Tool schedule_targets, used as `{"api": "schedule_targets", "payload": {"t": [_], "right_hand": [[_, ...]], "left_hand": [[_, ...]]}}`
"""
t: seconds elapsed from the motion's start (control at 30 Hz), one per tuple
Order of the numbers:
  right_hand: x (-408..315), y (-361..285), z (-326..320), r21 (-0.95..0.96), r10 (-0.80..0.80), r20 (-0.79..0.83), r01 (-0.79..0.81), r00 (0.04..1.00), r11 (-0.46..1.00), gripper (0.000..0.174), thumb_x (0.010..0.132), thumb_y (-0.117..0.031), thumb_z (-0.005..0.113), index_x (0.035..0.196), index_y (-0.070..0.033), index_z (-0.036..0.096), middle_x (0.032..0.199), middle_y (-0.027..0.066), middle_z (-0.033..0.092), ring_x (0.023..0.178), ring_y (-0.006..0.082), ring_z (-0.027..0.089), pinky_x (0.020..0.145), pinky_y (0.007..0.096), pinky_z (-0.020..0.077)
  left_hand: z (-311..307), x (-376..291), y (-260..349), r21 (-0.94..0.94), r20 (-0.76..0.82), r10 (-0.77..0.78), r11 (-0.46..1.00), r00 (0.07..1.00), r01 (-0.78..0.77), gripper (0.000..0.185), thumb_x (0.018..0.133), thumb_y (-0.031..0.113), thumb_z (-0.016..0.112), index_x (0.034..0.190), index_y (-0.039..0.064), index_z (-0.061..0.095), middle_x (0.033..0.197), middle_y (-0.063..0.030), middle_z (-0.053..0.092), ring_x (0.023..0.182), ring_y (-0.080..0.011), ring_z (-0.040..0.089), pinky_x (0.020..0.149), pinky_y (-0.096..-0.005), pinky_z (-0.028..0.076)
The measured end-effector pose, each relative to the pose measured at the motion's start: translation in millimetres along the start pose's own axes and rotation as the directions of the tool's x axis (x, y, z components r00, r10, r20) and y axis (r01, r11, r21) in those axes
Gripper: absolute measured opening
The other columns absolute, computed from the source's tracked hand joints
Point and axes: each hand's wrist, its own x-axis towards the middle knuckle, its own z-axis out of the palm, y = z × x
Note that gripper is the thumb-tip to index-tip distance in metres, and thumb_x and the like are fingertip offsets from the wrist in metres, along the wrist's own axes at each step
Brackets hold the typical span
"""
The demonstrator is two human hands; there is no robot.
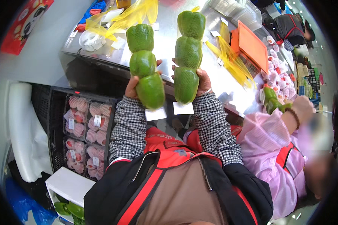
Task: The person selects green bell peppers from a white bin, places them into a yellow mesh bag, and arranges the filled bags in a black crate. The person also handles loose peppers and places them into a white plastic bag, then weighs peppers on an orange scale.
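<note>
Each of my hands grips a mesh sleeve packed with three green bell peppers stacked end to end. My left hand [132,85] is wrapped round the lower part of the left pepper pack [143,64], which tilts slightly. My right hand [204,80] holds the right pepper pack [188,52] alongside it, with a small gap between the two. From the bottom of the left pack hangs a white tag [155,113]; another white tag [183,108] hangs below the right one. Behind both packs lies the shiny metal table [166,36].
Yellow mesh sleeves [233,62] and a label roll [91,40] lie on the table, near an orange crate [252,46]. Foam-netted fruit packs [97,121] fill a black crate at left. Peppers sit in a white foam box [73,180]. A co-worker's hand [300,108] holds peppers at right.
</note>
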Motion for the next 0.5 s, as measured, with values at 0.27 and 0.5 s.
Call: {"api": "schedule_targets", "payload": {"t": [0.27, 0.5], "right_hand": [[-98, 19, 58, 0.173, 0.101, 0.152, -0.128, 0.983, 0.977, 0.082, 0.085, -0.042, 0.064, 0.144, 0.001, 0.026, 0.140, 0.0201, 0.043, 0.110, 0.0281, 0.055, 0.098, 0.0387, 0.0458], [-171, 10, 119, 0.148, -0.030, 0.397, -0.032, 0.917, 0.988, 0.079, 0.088, -0.040, 0.058, 0.145, 0.002, 0.024, 0.140, 0.0233, 0.041, 0.112, 0.0290, 0.053, 0.096, 0.0378, 0.0479]], "left_hand": [[45, -33, -46, -0.162, 0.406, 0.013, 0.985, 0.914, 0.058, 0.094, 0.086, 0.066, 0.049, 0.150, 0.007, 0.013, 0.148, -0.0275, 0.022, 0.119, -0.0357, 0.049, 0.091, -0.0544, 0.050], [102, -64, -75, -0.215, 0.573, 0.077, 0.975, 0.816, 0.059, 0.090, 0.088, 0.064, 0.047, 0.150, 0.007, 0.013, 0.146, -0.0273, 0.026, 0.112, -0.0390, 0.054, 0.083, -0.0557, 0.054]]}}
